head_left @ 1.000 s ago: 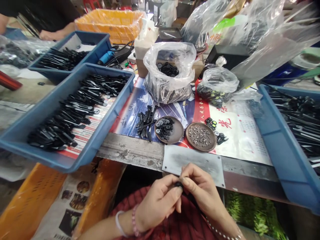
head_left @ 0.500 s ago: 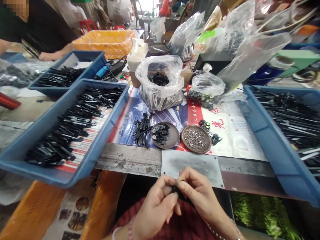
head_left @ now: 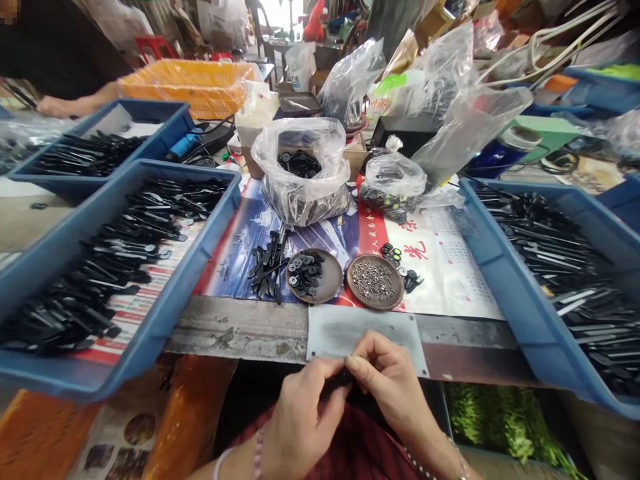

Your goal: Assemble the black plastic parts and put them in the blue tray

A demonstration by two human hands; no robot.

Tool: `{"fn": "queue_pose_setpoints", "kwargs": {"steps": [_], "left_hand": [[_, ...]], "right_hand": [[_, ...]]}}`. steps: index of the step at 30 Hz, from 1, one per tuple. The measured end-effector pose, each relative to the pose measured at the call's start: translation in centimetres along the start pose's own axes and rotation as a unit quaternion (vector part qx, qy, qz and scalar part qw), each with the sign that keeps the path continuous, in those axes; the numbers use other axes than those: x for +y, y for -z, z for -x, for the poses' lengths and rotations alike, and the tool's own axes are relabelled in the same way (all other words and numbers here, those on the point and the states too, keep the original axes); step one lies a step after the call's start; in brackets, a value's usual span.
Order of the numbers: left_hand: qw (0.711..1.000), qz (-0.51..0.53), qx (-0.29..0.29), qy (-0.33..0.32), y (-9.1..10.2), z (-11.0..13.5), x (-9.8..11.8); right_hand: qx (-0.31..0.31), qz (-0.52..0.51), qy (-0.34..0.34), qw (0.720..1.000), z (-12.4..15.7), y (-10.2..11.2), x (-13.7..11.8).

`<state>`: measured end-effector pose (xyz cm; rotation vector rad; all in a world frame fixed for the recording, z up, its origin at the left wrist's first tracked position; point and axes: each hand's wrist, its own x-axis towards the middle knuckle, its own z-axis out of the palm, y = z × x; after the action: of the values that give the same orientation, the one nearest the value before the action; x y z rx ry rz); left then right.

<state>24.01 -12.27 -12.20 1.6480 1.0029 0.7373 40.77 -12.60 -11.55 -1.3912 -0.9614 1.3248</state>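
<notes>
My left hand and my right hand meet in front of the table edge, fingertips pinched together. Between them is a small black part, mostly covered by the fingers, so its kind cannot be made out. Just beyond lies a grey-white plate on the table edge. Behind it stand a round dish of small metal rivets or pins and a round dish with black discs. A small pile of black handle-like pieces lies left of the dishes; black and yellow-green rings lie to the right.
Blue trays of long black pieces stand left and right. Plastic bags of black parts sit behind the dishes. At the far left, a co-worker's arm reaches beside a yellow crate. Green leaves lie below the table, right.
The view has turned slightly right, so the table's things sit further left. Both hands stay together on the black part; my left hand has rolled over, hiding more of it.
</notes>
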Motion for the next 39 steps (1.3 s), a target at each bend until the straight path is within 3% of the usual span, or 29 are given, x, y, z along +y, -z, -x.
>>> {"fn": "queue_pose_setpoints", "kwargs": {"steps": [8, 10, 12, 14, 17, 18, 21, 27, 33, 37, 38, 39], "left_hand": [[0.995, 0.058, -0.057, 0.057, 0.6, -0.2, 0.3], [0.993, 0.065, -0.067, 0.072, 0.7, 0.0, 0.1], [0.989, 0.085, -0.074, 0.097, 0.7, 0.1, -0.1], [0.981, 0.127, -0.076, 0.127, 0.8, 0.1, -0.1], [0.966, 0.186, -0.078, 0.160, 0.8, 0.0, 0.0], [0.963, 0.198, -0.079, 0.164, 0.9, 0.0, 0.1], [0.958, 0.219, -0.081, 0.170, 0.9, 0.1, 0.0], [0.945, 0.256, -0.051, 0.197, 1.2, 0.3, -0.2], [0.939, 0.271, -0.036, 0.209, 1.4, -0.3, 0.3], [0.925, 0.312, -0.007, 0.216, 1.2, -0.6, 0.3], [0.923, 0.317, 0.004, 0.217, 1.2, -0.7, 0.2], [0.921, 0.321, 0.016, 0.219, 1.1, -0.9, 0.2]], "right_hand": [[-0.073, 0.043, 0.034, 0.996, -0.1, 1.5, -1.1], [-0.062, 0.086, 0.053, 0.993, -0.6, 2.9, -1.9], [-0.012, 0.153, 0.083, 0.985, -1.9, 5.1, -2.9], [0.058, 0.238, 0.124, 0.962, -4.2, 7.9, -4.0], [0.124, 0.403, 0.188, 0.887, -8.9, 11.9, -4.9], [0.118, 0.468, 0.186, 0.856, -10.6, 12.9, -5.1], [0.085, 0.532, 0.170, 0.825, -14.9, 14.6, -5.1], [-0.011, 0.616, 0.164, 0.771, -18.0, 14.0, -4.8], [-0.002, 0.648, 0.164, 0.744, -18.4, 13.8, -4.9], [0.037, 0.631, 0.197, 0.749, -14.1, 12.0, -6.0], [0.038, 0.611, 0.217, 0.760, -12.3, 11.1, -6.1], [0.026, 0.546, 0.255, 0.797, -10.3, 10.1, -6.1]]}}
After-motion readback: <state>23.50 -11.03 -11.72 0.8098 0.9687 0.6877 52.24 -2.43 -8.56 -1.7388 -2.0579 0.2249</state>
